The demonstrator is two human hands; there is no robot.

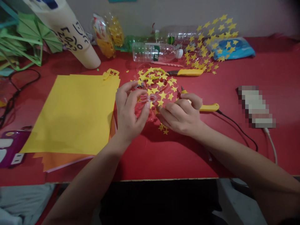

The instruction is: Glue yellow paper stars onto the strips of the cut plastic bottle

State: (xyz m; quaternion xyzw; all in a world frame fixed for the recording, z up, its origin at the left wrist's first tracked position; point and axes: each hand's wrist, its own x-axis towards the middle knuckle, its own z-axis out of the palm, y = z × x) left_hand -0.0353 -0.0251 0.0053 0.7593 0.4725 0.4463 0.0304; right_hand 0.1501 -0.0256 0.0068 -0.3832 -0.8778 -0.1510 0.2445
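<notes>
A clear plastic bottle piece [152, 98], cut into petal-like strips around a ring, sits before me with yellow paper stars [160, 83] on and about it. My left hand [130, 107] curves around its left side, thumb and fingers gripping the plastic. My right hand [180, 114] is closed at its right side, fingertips bent inward; what they pinch is too small to tell. Just behind that hand lies a yellow glue gun [209, 107], partly covered by it. A yellow-handled utility knife [189, 72] rests farther back.
Yellow paper sheets [77, 112] lie at left over orange ones. Along the wall are a clear bottle [152, 52], a star-covered plastic piece [206, 47], a blue packet [243, 48] and a tall white cup [70, 34]. A phone [256, 106] with a cable lies right.
</notes>
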